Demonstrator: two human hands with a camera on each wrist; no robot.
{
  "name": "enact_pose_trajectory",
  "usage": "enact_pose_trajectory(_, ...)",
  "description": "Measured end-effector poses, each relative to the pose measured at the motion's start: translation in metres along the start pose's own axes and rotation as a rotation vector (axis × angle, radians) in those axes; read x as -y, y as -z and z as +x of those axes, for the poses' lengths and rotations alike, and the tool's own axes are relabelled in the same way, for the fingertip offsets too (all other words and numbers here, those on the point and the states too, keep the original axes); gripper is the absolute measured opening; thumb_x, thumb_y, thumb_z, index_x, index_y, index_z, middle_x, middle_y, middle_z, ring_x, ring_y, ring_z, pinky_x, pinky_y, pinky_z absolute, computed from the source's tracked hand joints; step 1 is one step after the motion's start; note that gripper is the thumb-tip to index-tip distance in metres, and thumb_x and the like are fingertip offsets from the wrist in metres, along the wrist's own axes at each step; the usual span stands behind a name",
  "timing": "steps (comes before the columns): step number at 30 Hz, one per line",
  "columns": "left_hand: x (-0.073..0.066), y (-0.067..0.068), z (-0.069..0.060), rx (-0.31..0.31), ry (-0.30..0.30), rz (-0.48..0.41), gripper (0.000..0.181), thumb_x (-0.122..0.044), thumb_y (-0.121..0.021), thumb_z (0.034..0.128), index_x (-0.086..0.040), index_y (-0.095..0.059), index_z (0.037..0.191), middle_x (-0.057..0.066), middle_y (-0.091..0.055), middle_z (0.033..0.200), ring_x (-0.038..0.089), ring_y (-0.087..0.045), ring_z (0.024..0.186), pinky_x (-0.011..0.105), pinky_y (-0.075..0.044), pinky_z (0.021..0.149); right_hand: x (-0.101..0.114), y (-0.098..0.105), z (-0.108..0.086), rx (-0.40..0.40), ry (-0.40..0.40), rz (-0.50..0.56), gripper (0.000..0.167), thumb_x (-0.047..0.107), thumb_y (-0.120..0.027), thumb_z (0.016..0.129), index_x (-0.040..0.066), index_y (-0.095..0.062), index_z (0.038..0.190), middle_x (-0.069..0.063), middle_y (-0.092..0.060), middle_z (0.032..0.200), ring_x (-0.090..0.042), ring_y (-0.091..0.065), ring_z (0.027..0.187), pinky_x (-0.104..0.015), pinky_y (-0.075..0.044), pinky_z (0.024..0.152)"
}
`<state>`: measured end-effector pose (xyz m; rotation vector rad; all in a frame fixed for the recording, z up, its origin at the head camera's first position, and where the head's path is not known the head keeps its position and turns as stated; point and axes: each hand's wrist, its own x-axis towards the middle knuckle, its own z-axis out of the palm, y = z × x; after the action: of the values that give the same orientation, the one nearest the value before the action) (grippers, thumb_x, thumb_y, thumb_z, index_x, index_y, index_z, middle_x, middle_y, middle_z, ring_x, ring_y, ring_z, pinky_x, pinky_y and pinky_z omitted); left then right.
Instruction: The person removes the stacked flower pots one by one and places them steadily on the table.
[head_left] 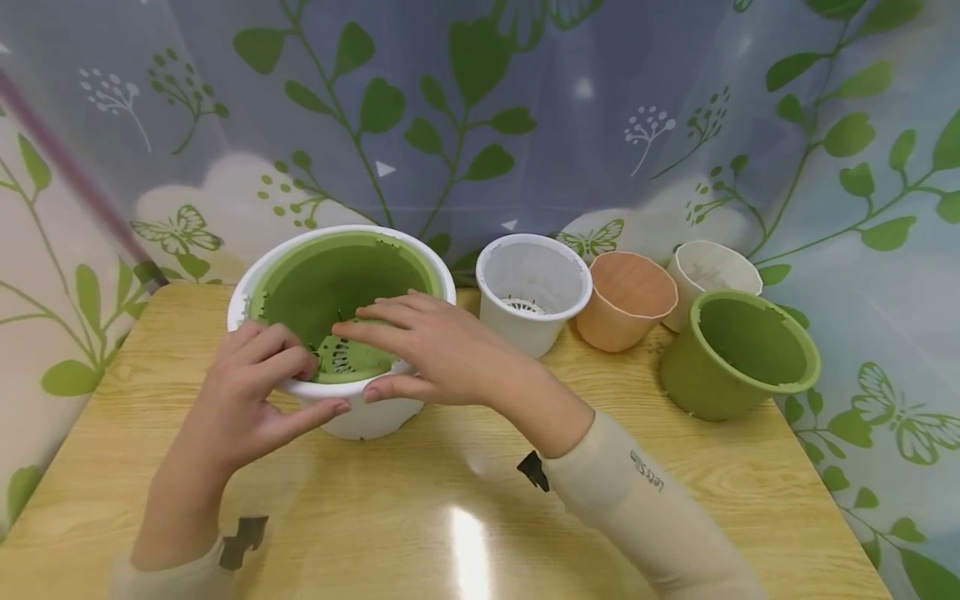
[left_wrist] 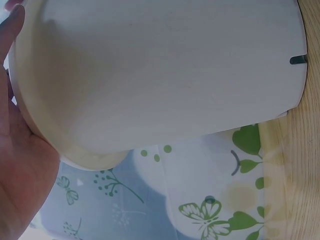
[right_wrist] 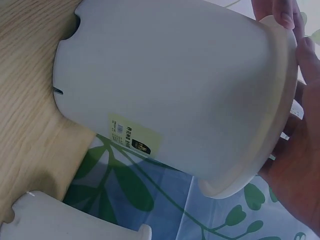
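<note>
A large white flowerpot [head_left: 371, 421] stands at the left of the table, with a green flowerpot [head_left: 341, 267] nested inside it. Over the near-left rim, the fingers of my left hand [head_left: 243, 400] curl into the pots, its thumb stretched along the outside. My right hand [head_left: 450, 350] lies across the near-right rim. Its fingers reach fairly straight into the green pot, while the thumb rests outside by the white rim. Both wrist views show the white pot's smooth outer wall; a label [right_wrist: 135, 135] is on it in the right wrist view. The fingertips inside are partly hidden.
Right of the nested pair, a smaller white pot [head_left: 525, 333], an orange pot [head_left: 622, 312], a cream pot [head_left: 712, 267] and another green pot [head_left: 712, 379] stand along the back of the wooden table [head_left: 390, 517]. A patterned curtain [head_left: 570, 150] hangs close behind.
</note>
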<state>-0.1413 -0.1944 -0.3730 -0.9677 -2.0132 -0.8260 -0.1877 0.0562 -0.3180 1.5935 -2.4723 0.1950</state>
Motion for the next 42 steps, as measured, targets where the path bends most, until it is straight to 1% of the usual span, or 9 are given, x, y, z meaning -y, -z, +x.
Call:
enact_pose_trajectory(5, 0.000, 0.000, 0.000, 0.000, -0.002, -0.002, 0.049, -0.060, -0.069, 0.0858, -0.014, -0.060, 0.071, -0.003, -0.053, 0.075, 0.018, -0.040, 0.074, 0.026, -0.028, 0.075, -0.001, -0.002, 0.000, 0.030, 0.006, 0.030, 0.061, 0.060, -0.051, 0.096, 0.027, -0.048, 0.148, 0.006, -0.057, 0.141, -0.011, -0.052, 0.129, -0.036, -0.036, 0.110)
enact_pose_trajectory(7, 0.000, -0.001, 0.001, -0.003, -0.004, -0.004, 0.049, -0.060, -0.069, 0.0857, -0.014, -0.060, 0.071, -0.003, -0.053, 0.075, 0.018, -0.040, 0.074, 0.026, -0.028, 0.075, 0.000, -0.002, 0.000, 0.078, -0.020, 0.033, 0.060, 0.062, -0.048, 0.097, 0.029, -0.048, 0.147, 0.009, -0.058, 0.139, -0.009, -0.052, 0.129, -0.040, -0.031, 0.114)
enact_pose_trajectory(10, 0.000, 0.000, 0.001, -0.003, 0.000, -0.004, 0.049, -0.060, -0.069, 0.0856, -0.014, -0.059, 0.071, -0.003, -0.053, 0.075, 0.018, -0.040, 0.074, 0.026, -0.028, 0.076, 0.002, 0.000, 0.001, 0.144, -0.048, 0.023, 0.056, 0.064, -0.043, 0.098, 0.032, -0.051, 0.144, 0.011, -0.066, 0.127, -0.007, -0.057, 0.123, -0.048, -0.025, 0.118)
enact_pose_trajectory(14, 0.000, -0.001, 0.001, -0.011, 0.004, -0.003, 0.050, -0.060, -0.069, 0.0854, -0.013, -0.059, 0.071, -0.003, -0.054, 0.075, 0.019, -0.041, 0.074, 0.026, -0.028, 0.077, 0.004, 0.001, 0.002, 0.173, -0.049, 0.007, 0.052, 0.062, -0.042, 0.099, 0.031, -0.056, 0.139, 0.013, -0.070, 0.113, -0.007, -0.061, 0.115, -0.051, -0.025, 0.117)
enact_pose_trajectory(20, -0.001, -0.001, 0.001, -0.032, -0.002, -0.001, 0.053, -0.060, -0.070, 0.0847, -0.011, -0.057, 0.071, -0.002, -0.052, 0.073, 0.019, -0.040, 0.074, 0.027, -0.029, 0.076, 0.005, 0.001, 0.003, 0.171, -0.036, -0.015, 0.050, 0.060, -0.043, 0.100, 0.028, -0.061, 0.134, 0.014, -0.069, 0.120, -0.009, -0.063, 0.115, -0.050, -0.028, 0.116)
enact_pose_trajectory(25, -0.003, -0.001, 0.003, -0.057, -0.015, 0.019, 0.057, -0.061, -0.071, 0.0835, -0.010, -0.053, 0.067, -0.001, -0.048, 0.070, 0.019, -0.040, 0.072, 0.032, -0.030, 0.072, 0.004, 0.000, 0.002, 0.147, -0.039, -0.040, 0.045, 0.061, -0.046, 0.098, 0.029, -0.067, 0.121, 0.019, -0.071, 0.111, -0.008, -0.064, 0.109, -0.046, -0.032, 0.114)
enact_pose_trajectory(32, -0.006, 0.000, 0.004, -0.141, -0.015, 0.162, 0.062, -0.069, -0.069, 0.0780, -0.011, -0.052, 0.063, 0.000, -0.051, 0.066, 0.025, -0.045, 0.068, 0.039, -0.026, 0.071, 0.004, 0.000, 0.002, 0.050, -0.052, -0.063, 0.043, 0.065, -0.053, 0.093, 0.029, -0.069, 0.112, 0.021, -0.070, 0.101, -0.007, -0.062, 0.097, -0.037, -0.037, 0.109)
enact_pose_trajectory(38, -0.008, 0.001, 0.008, -0.207, -0.041, 0.147, 0.064, -0.067, -0.071, 0.0777, -0.008, -0.051, 0.061, 0.003, -0.051, 0.064, 0.028, -0.046, 0.065, 0.039, -0.031, 0.068, 0.005, 0.002, 0.001, -0.026, -0.123, -0.007, 0.046, 0.067, -0.062, 0.084, 0.029, -0.069, 0.107, 0.020, -0.069, 0.093, -0.008, -0.059, 0.089, -0.031, -0.039, 0.103)
enact_pose_trajectory(42, -0.011, 0.001, 0.010, -0.249, -0.054, 0.134, 0.063, -0.064, -0.072, 0.0793, -0.006, -0.056, 0.061, 0.005, -0.055, 0.065, 0.030, -0.049, 0.065, 0.037, -0.036, 0.068, 0.006, 0.002, 0.002, -0.108, -0.159, 0.064, 0.040, 0.062, -0.072, 0.079, 0.028, -0.070, 0.100, 0.020, -0.067, 0.087, -0.006, -0.055, 0.082, -0.030, -0.042, 0.092)
